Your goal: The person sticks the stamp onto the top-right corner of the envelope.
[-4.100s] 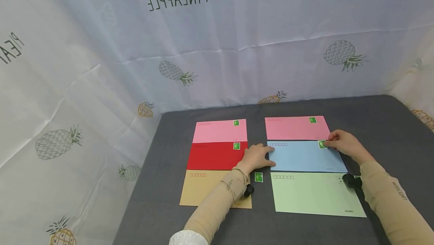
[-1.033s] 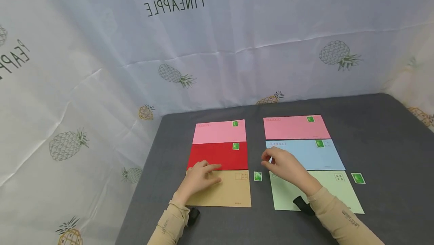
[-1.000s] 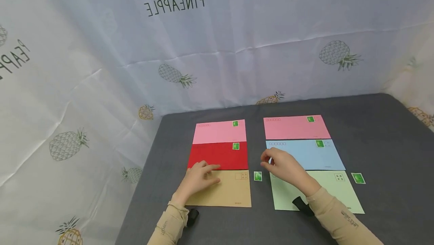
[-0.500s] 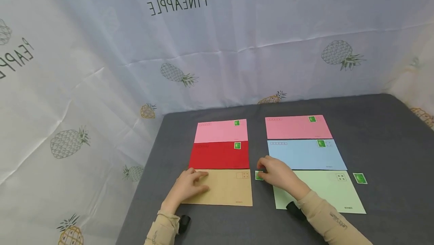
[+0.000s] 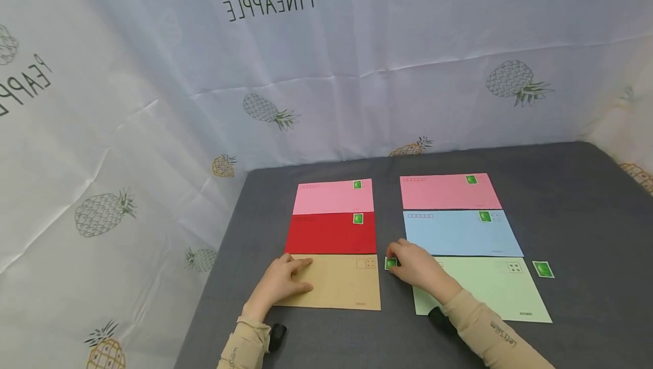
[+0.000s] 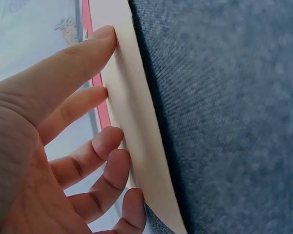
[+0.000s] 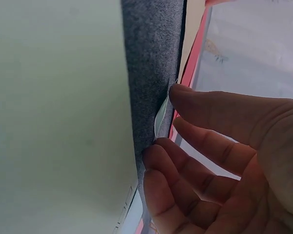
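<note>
My left hand (image 5: 280,280) rests with spread, relaxed fingers on the left part of the tan envelope (image 5: 339,287); in the left wrist view its fingertips (image 6: 103,33) touch the paper. My right hand (image 5: 420,270) reaches over the left side of the green envelope (image 5: 490,289). Its thumb and fingers pinch a small green postage stamp (image 5: 390,263) in the gap between the tan and green envelopes. Seen from the right wrist, the stamp (image 7: 160,118) bows slightly between them. The tan envelope's printed stamp box (image 5: 365,264) is uncovered.
Another green stamp (image 5: 543,269) lies right of the green envelope. Behind are a light pink envelope (image 5: 326,199) and a red envelope (image 5: 326,236) on the left, a pink envelope (image 5: 439,192) and a blue envelope (image 5: 454,233) on the right, each bearing a stamp.
My right hand has left the stamp on the blue envelope and come left and down to grip the stamp in the gap. My left hand has moved from the blue envelope to the tan one.
</note>
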Available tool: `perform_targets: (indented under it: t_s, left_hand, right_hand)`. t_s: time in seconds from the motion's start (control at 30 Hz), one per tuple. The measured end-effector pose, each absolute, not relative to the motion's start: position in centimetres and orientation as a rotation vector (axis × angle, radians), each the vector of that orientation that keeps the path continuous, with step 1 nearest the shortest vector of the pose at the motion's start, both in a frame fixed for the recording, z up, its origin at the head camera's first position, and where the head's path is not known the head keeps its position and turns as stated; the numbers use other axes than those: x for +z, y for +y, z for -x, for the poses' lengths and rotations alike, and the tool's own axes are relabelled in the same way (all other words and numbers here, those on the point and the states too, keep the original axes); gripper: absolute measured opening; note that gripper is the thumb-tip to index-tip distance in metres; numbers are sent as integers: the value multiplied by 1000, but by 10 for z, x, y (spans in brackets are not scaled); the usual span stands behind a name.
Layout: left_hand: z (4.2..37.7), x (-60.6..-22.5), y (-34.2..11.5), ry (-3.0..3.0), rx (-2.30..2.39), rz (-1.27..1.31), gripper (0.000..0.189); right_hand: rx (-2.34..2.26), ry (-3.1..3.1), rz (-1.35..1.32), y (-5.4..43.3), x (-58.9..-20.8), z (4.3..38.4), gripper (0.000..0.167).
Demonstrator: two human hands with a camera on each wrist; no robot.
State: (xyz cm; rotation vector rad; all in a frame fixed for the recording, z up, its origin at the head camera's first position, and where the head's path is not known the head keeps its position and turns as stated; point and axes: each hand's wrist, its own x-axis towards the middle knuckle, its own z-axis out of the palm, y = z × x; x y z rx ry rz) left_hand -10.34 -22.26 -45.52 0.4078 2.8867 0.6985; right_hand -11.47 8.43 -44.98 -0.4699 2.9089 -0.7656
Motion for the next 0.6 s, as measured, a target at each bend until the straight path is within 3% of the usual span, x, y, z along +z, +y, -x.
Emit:
perform_targets:
  t_s: [0.6]
  left_hand:
    - [101, -451, -240, 2878, 688, -231, 56]
  right_hand:
    - [-732, 2918, 452, 85, -455, 119, 10]
